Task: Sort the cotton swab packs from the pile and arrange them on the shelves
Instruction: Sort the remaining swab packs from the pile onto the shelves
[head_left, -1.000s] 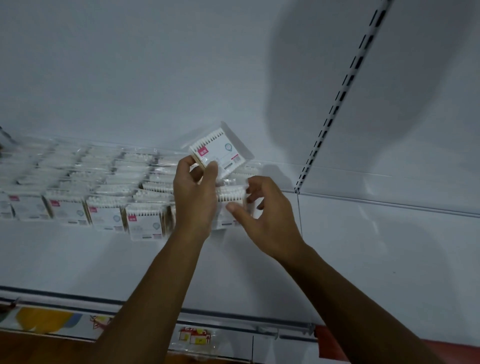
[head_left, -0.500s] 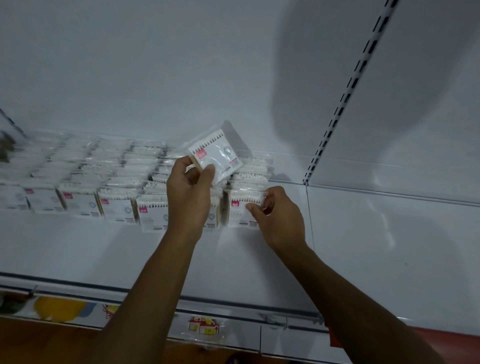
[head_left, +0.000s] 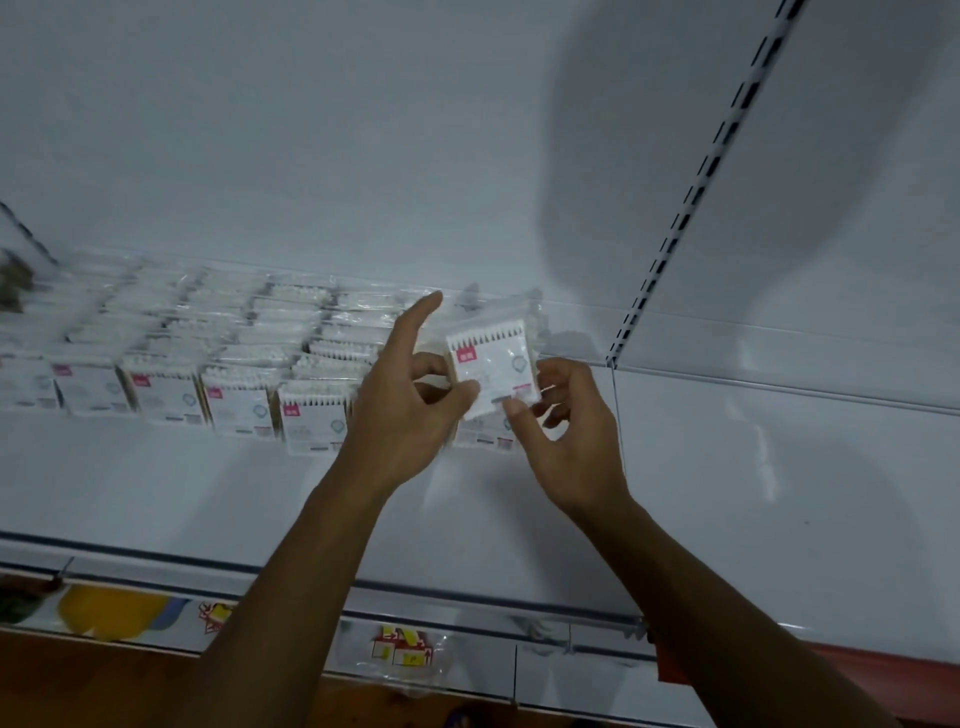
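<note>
On the left we see rows of cotton swab packs (head_left: 171, 358) standing on the white shelf (head_left: 208, 488), reaching back to its rear wall. Our left hand (head_left: 402, 415) pinches one cotton swab pack (head_left: 491, 371) at its lower left edge, thumb in front, index finger stretched up and free. Our right hand (head_left: 569, 441) takes that pack's lower right corner, its grip curled around it, just above the rightmost row.
</note>
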